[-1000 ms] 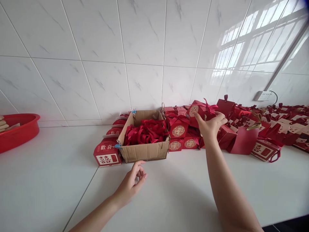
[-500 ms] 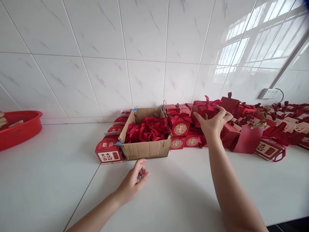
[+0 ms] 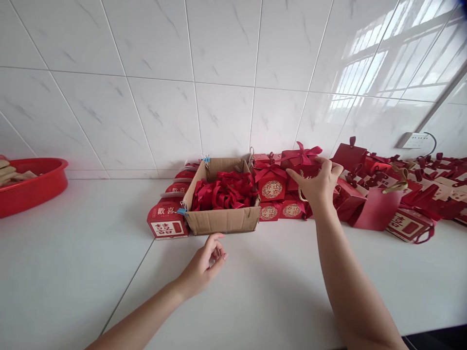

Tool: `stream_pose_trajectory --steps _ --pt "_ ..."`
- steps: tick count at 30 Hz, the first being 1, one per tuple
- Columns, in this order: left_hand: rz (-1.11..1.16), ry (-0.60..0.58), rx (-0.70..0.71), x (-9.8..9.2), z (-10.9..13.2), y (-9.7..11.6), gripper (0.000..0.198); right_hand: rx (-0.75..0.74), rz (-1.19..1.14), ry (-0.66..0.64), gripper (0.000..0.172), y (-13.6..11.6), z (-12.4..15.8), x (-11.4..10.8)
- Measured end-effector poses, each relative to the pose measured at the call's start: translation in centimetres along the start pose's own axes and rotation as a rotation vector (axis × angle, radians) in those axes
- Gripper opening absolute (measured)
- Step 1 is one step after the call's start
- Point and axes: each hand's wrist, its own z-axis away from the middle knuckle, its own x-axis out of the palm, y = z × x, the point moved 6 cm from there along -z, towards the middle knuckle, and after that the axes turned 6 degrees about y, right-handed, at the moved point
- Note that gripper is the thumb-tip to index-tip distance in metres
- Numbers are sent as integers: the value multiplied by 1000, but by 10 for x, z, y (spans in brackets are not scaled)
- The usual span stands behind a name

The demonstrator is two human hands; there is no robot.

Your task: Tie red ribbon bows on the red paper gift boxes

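Red gift box sits in right hand grip near cardboard box of ribbons; left hand empty, half-curled.

Head-height view, forward-down, near counter

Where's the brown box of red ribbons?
In the head view, the cardboard box sits on the counter by the tiled wall, just beyond the left hand, between red gift boxes.
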Motion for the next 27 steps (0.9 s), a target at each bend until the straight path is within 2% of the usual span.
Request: stream_pose_trajectory --steps 6,10,14,18,20,22,25,27 --pt "0 13 3 0 1 -1 34 -48 -26 46 71 -2 2 1" --pt "5 13 12 0 1 -1 33 -1 3 20 70 0 4 3" --pt "6 21 21 0 1 2 31 99 48 -57 71 6 3 5" --pt "11 25 38 -1 1 4 30 195 196 -214 73 20 5 14" --pt "10 19 41 -1 1 3 31 203 328 -277 68 25 5 17" --pt "6 14 42 -1 1 1 32 189 405 -286 65 24 2 14" --pt "4 9 48 -1 1 0 33 168 386 -288 55 18 -6 3" --pt "10 2 44 0 1 0 33 160 358 -381 42 15 -8 -2"
